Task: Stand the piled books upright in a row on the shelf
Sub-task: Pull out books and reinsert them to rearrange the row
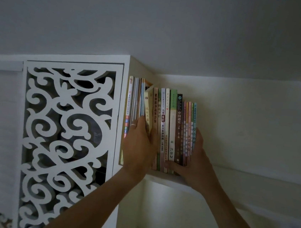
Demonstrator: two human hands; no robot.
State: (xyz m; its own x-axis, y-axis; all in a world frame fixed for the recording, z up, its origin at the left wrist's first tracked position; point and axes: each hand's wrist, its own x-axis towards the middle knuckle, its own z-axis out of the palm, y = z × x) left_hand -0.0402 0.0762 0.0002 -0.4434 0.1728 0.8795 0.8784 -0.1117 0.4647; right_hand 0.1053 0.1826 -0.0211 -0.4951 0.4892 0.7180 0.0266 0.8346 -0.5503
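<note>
Left hand [139,142], a ring on one finger, lies with straight fingers flat against the spines at the left part of the row of books [163,130]; its fingertips reach between the tall thin volumes and a pale yellow book [148,111] that tilts slightly. Right hand [193,157] cups the row's right end: fingers extend up the outermost spine, and the thumb runs under the lower edges of the spines near the shelf's front edge. Neither hand curls round a single volume. The books stand upright, spines outward, on the white shelf [232,171], packed against its left end where a side panel [133,65] rises. The shelf's right part is bare. Left of the panel, a white carved fretwork door [66,132] fronts the adjoining cabinet. A plain wall [174,23] fills the upper view.
</note>
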